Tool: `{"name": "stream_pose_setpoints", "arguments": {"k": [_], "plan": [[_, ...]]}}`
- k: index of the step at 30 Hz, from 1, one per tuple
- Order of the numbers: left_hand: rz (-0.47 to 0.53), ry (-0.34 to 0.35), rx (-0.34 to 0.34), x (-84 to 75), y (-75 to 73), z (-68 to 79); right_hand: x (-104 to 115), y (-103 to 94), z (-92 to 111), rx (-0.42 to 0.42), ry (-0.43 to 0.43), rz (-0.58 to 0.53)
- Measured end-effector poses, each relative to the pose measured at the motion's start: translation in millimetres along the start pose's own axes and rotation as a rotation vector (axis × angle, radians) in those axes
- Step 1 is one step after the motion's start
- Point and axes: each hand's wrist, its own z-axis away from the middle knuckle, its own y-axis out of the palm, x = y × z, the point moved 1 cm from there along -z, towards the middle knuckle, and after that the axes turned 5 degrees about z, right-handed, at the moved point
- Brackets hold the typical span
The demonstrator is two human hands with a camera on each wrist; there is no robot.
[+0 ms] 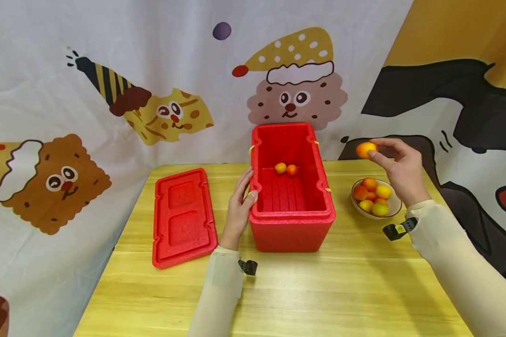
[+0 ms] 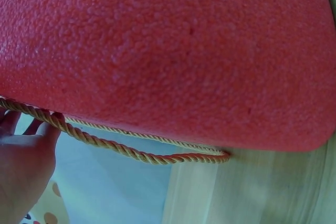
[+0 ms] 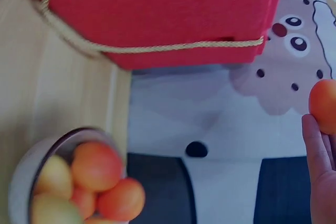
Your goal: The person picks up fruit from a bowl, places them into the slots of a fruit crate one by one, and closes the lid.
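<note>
A red foam box stands lidless on the wooden table, with a yellow fruit and an orange fruit on its floor. My left hand rests against the box's left wall, thumb over the rim; in the left wrist view its fingers lie by a gold rope handle. Above a bowl, my right hand pinches an orange fruit between thumb and fingertips. That bowl holds several yellow and orange fruits and stands right of the box.
The red lid lies flat on the table left of the box. Behind the wooden table hangs a white cloth printed with cartoon snacks. Another gold rope runs along the box's right side.
</note>
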Motion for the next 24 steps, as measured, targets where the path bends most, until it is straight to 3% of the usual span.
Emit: {"name": "stream_pose_setpoints", "arguments": {"k": [3, 11, 17, 24], "plan": [[0.009, -0.023, 0.004, -12.2, 3.7, -0.8, 7, 5.7, -7, 0.013, -0.004, -0.053], [0.020, -0.020, 0.003, -12.7, 5.4, -0.8, 29, 20.4, -27, 0.045, -0.033, -0.193], [0.039, -0.027, -0.006, -12.3, 5.3, -0.2, 43, 27.7, -43, 0.052, -0.067, -0.090], [0.044, -0.021, -0.008, -12.9, 5.1, -0.4, 61, 40.4, -59, 0.087, -0.124, -0.087]]}}
